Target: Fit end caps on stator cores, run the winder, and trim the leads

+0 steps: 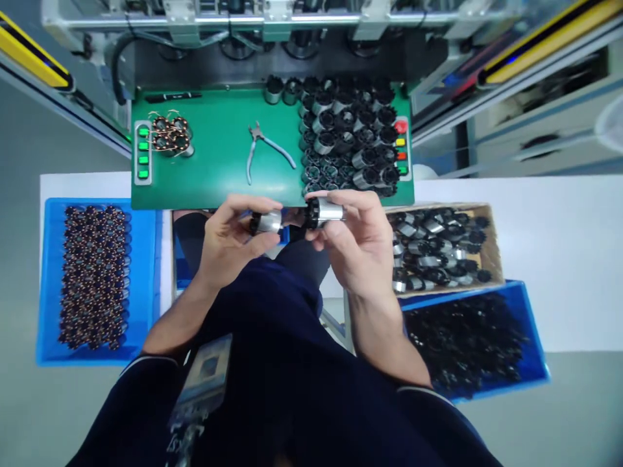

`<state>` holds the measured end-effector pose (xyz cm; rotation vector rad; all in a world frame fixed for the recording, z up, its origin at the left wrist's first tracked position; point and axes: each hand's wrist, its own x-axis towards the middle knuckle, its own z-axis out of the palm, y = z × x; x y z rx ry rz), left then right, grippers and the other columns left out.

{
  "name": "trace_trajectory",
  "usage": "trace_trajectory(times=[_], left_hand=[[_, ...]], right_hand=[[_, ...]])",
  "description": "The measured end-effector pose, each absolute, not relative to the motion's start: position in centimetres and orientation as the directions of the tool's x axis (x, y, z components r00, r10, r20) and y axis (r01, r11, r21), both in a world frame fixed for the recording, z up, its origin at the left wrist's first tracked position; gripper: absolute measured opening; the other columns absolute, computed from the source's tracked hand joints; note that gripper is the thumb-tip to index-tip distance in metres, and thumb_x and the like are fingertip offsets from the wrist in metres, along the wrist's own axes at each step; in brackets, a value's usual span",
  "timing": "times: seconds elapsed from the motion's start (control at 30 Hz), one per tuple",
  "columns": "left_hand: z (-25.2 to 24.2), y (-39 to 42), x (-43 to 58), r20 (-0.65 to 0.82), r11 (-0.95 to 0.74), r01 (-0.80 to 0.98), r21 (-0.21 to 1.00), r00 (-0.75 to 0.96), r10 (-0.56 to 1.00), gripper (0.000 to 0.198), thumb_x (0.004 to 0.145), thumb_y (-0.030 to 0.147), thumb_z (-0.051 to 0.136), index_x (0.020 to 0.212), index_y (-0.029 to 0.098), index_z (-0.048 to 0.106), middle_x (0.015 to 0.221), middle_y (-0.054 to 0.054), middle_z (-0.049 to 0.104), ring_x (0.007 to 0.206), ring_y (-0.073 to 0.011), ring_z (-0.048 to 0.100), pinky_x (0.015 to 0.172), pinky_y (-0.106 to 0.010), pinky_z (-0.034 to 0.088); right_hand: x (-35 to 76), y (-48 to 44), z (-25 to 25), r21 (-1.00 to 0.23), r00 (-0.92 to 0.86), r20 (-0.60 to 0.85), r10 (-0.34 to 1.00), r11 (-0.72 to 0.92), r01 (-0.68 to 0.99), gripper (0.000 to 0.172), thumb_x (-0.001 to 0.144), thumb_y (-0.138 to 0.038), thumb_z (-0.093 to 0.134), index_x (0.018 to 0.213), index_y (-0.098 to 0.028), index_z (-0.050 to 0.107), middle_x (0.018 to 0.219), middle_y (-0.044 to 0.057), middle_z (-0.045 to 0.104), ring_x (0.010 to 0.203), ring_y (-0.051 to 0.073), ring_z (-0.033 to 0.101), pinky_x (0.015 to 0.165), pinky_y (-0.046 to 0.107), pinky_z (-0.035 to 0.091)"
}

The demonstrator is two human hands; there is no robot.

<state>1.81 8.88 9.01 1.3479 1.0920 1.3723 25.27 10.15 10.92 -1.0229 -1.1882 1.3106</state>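
Observation:
My left hand (238, 230) pinches a silver motor stator core (269, 222) with a black end, lying sideways between thumb and fingers. A second stator core (327, 212), silver with a black toothed end, sits in the fingers of my right hand (357, 237). Both parts are held up just in front of the green work surface (219, 185), a small gap between them. Beyond my hands, cutting pliers (260, 146) with pale blue handles lie spread on the green surface. Rows of upright stator cores (345, 123) stand to their right.
Copper-wound stators (170, 136) and a black marker (172, 97) are at the green surface's left. A blue tray (141, 324) holds wound stators. At right are a cardboard box (496, 250) of cores and a blue bin (535, 344) of black parts. Machine (277, 23) hangs behind.

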Motion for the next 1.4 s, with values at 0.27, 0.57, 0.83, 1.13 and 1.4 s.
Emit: trace_trajectory(times=[0.27,0.57,0.83,1.13,1.4], left_hand=[[8.2,10.9,-8.1,0.320,-0.198,0.479,0.855,-0.188,0.928,0.043,0.098,0.035,0.106,0.139,0.028,0.094,0.130,-0.006,0.088,0.089,-0.0169,0.081,0.083,-0.034,0.071],[2.0,14.3,-9.7,0.168,-0.054,0.663,0.747,-0.109,0.980,0.036,0.090,0.024,0.104,0.125,0.024,0.094,0.103,-0.001,0.088,0.070,-0.0169,0.075,0.082,-0.036,0.067],[1.2,13.4,-9.7,0.142,-0.073,0.644,0.762,-0.056,0.988,0.037,0.096,0.027,0.102,0.131,0.028,0.090,0.118,-0.005,0.092,0.097,-0.0256,0.086,0.098,-0.042,0.072],[3.8,13.0,-8.7,0.250,-0.174,0.636,0.752,-0.031,0.968,0.031,0.117,0.039,0.083,0.146,0.028,0.082,0.143,-0.011,0.090,0.136,-0.0324,0.083,0.126,-0.055,0.070],[1.6,14.0,-8.3,0.184,-0.070,0.717,0.694,-0.082,0.980,0.041,0.102,0.028,0.100,0.142,0.028,0.091,0.138,-0.011,0.094,0.136,-0.0370,0.085,0.125,-0.059,0.070]], right_hand=[[22.5,13.7,8.4,-0.963,-0.129,0.161,0.978,0.185,0.195,0.040,0.112,-0.050,0.098,0.148,-0.035,0.087,0.143,0.010,0.079,0.081,0.019,0.078,0.069,0.041,0.078],[18.9,18.1,0.5,-0.855,-0.212,0.137,0.968,0.223,0.468,0.034,0.106,-0.040,0.088,0.134,-0.024,0.080,0.117,0.009,0.082,0.067,0.020,0.076,0.069,0.042,0.073],[19.4,17.3,-0.3,-0.804,-0.216,0.166,0.962,0.259,0.535,0.036,0.100,-0.040,0.092,0.131,-0.026,0.079,0.107,0.007,0.082,0.088,0.028,0.078,0.093,0.049,0.075],[20.8,16.3,2.6,-0.772,-0.211,0.255,0.943,0.331,0.543,0.052,0.114,-0.043,0.081,0.164,-0.029,0.076,0.135,0.013,0.087,0.115,0.034,0.084,0.110,0.058,0.075],[19.6,16.8,0.6,-0.734,-0.262,0.224,0.939,0.340,0.588,0.037,0.113,-0.034,0.081,0.149,-0.025,0.083,0.132,0.018,0.085,0.125,0.042,0.081,0.115,0.065,0.073]])
